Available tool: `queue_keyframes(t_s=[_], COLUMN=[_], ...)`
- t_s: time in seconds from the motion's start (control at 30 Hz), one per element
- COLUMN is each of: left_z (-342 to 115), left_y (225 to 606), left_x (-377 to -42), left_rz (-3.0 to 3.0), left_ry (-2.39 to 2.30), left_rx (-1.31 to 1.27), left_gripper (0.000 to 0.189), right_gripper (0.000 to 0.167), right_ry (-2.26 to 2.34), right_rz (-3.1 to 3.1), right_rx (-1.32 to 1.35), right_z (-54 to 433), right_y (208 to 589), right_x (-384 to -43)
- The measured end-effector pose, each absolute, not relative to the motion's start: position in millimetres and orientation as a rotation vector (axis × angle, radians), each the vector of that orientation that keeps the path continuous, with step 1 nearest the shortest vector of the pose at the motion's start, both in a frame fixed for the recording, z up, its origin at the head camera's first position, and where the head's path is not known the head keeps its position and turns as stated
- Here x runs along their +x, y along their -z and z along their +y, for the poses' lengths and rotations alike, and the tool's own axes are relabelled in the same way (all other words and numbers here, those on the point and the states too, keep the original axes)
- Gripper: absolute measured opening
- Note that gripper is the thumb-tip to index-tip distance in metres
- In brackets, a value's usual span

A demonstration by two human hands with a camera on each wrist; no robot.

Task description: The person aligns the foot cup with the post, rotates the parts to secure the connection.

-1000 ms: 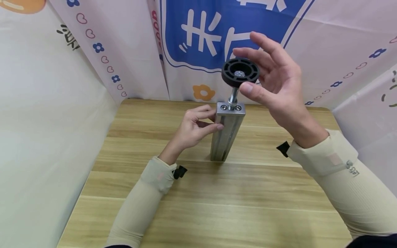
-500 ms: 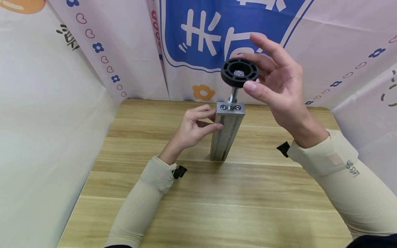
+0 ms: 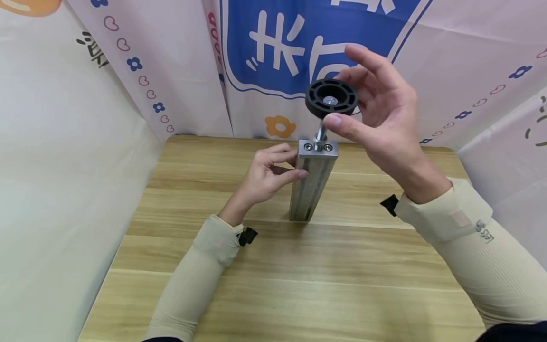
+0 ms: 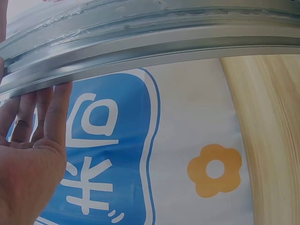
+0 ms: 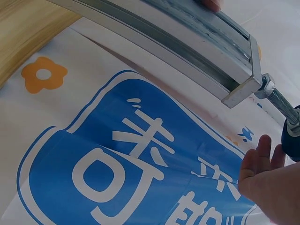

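An aluminium profile stands upright on the wooden table, with a bolted end plate on top. From that plate rises a threaded stud with a nut, carrying a black round levelling foot face up. My left hand grips the upper profile, thumb on the near side and fingers on the far side; the left wrist view shows fingertips against its edge. At the foot's right rim, my right hand has its thumb and curled fingers round the edge, index finger raised.
The wooden table extends toward me from the profile. Behind it hangs a white printed cloth with a blue sign pattern, and more pale cloth borders the left side. Black wrist cameras sit at both cuffs.
My right thumb shifts slightly back and then left along the foot's rim, while the fingers behind it move right. My left hand and the profile stay in place.
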State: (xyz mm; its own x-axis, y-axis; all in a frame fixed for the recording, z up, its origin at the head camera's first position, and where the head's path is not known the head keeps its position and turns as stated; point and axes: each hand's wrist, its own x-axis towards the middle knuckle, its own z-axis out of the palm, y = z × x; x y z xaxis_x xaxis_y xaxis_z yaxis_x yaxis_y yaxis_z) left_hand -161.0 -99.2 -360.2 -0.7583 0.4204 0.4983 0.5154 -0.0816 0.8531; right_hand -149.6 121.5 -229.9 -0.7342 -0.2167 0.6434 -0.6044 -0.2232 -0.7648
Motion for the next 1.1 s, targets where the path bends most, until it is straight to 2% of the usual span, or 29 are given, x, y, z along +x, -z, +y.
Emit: queue_keyframes(t_s=[0.5,0.73,1.1], left_z=[-99.1,-98.9,-99.3], left_y=[360.1,359.7,360.0], left_x=[-161.5,-161.4,-160.6], left_rz=[-2.077,-2.08,-2.087], left_ry=[1.998,1.995,1.993], left_rx=[-1.073,-1.065,-1.065], left_gripper=[0.039,0.038,0.038], right_gripper=[0.091,0.074,0.069], right_ry=[-2.03,-2.145,-2.164], right_rz=[-1.752,-1.721,-1.681], right_rx=[0.975,1.052,1.121], right_z=[118.6,121.0,121.1], right_y=[229.4,231.3,232.2], right_x=[-150.3,-150.8,-154.1])
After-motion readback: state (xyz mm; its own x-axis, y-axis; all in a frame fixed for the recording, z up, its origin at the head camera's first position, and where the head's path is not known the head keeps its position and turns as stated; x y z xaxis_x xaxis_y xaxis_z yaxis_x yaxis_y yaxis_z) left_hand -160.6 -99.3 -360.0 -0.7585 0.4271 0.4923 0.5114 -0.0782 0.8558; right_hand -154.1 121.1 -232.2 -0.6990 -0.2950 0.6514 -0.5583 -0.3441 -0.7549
